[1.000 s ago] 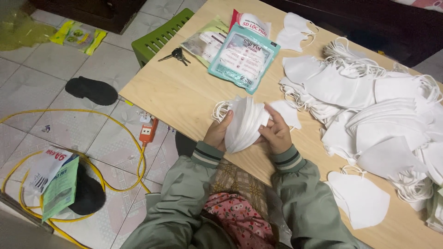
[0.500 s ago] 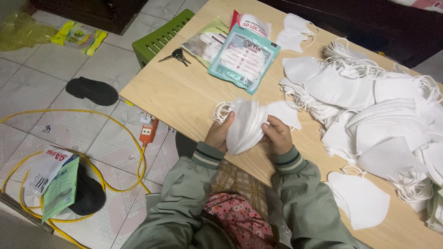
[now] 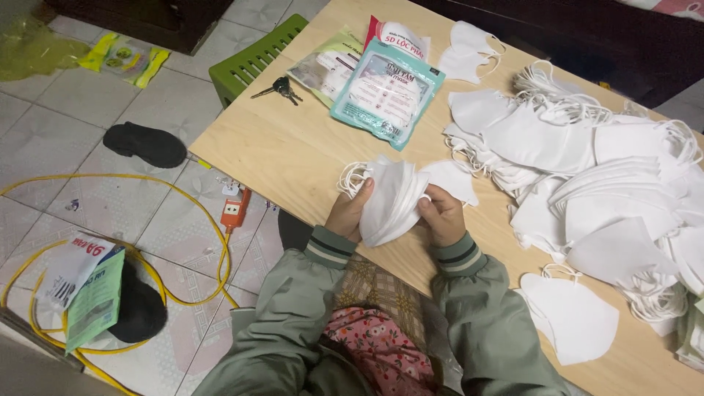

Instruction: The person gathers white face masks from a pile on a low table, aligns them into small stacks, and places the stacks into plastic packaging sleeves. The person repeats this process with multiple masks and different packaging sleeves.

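Both hands, left hand (image 3: pixel 350 213) and right hand (image 3: pixel 442 214), clasp a stack of white masks (image 3: pixel 391 199).

On the table (image 3: pixel 293 158), loose masks (image 3: pixel 601 183) lie right of the held stack (image 3: pixel 389 202), packets (image 3: pixel 386 92) behind it.

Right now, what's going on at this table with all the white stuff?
A person in a green jacket holds a stack of white face masks between the left hand and right hand, over the near edge of a wooden table. A big heap of loose masks lies to the right, teal mask packets and keys behind.
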